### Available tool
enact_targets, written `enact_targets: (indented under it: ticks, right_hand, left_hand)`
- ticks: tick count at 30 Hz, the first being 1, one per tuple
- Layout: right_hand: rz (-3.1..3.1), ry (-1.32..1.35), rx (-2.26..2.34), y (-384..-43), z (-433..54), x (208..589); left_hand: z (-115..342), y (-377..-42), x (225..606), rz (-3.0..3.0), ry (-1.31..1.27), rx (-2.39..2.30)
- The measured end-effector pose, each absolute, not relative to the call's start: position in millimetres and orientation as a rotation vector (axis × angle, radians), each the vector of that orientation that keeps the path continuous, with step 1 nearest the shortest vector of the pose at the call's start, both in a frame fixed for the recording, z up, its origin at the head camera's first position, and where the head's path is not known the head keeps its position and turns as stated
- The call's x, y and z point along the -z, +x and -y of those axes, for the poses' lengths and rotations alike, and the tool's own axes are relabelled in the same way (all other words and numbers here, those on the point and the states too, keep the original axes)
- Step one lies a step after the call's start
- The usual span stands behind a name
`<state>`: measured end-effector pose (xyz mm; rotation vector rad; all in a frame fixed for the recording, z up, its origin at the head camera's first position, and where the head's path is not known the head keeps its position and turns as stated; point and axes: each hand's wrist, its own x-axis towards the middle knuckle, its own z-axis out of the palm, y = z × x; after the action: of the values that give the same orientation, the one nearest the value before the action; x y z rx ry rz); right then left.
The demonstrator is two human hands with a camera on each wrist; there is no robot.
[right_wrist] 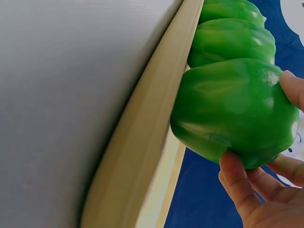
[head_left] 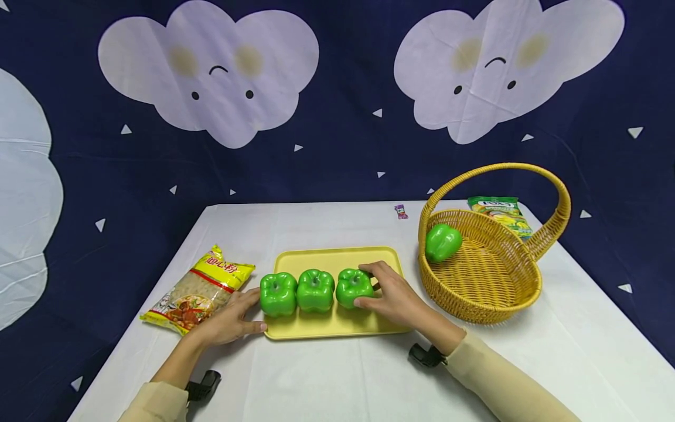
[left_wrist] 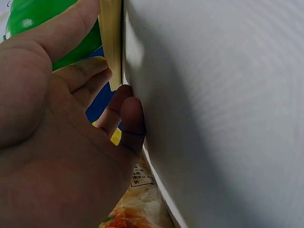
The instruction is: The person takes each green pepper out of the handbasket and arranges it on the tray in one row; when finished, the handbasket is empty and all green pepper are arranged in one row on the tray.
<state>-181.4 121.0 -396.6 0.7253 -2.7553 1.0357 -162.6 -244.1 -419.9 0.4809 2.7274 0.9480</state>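
Observation:
Three green bell peppers stand in a row on a yellow tray (head_left: 337,330): a left pepper (head_left: 278,296), a middle pepper (head_left: 316,291) and a right pepper (head_left: 352,288). My right hand (head_left: 392,298) holds the right pepper, thumb on its near side and fingers on the far side; the right wrist view shows this pepper (right_wrist: 232,109) large between thumb and fingertips. At the tray's left edge is my left hand (head_left: 230,319), fingers extended and thumb spread. In the left wrist view its fingertips come close to the tray rim (left_wrist: 111,42); contact is unclear.
A wicker basket (head_left: 480,305) with a tall handle stands right of the tray, another green bell pepper (head_left: 443,242) inside. Behind it lies a green snack bag (head_left: 501,214). A yellow food packet (head_left: 203,290) lies beside my left hand. One small purple wrapper (head_left: 401,212) lies at the back.

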Motion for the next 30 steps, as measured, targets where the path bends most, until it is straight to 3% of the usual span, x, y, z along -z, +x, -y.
enact_targets:
  ticks: [30]
  right_hand:
    - [2.755, 0.732, -1.08, -179.0, -117.4, 396.2]
  left_hand:
    - [244.2, -163.1, 420.5, -2.722, 0.485, -0.964]
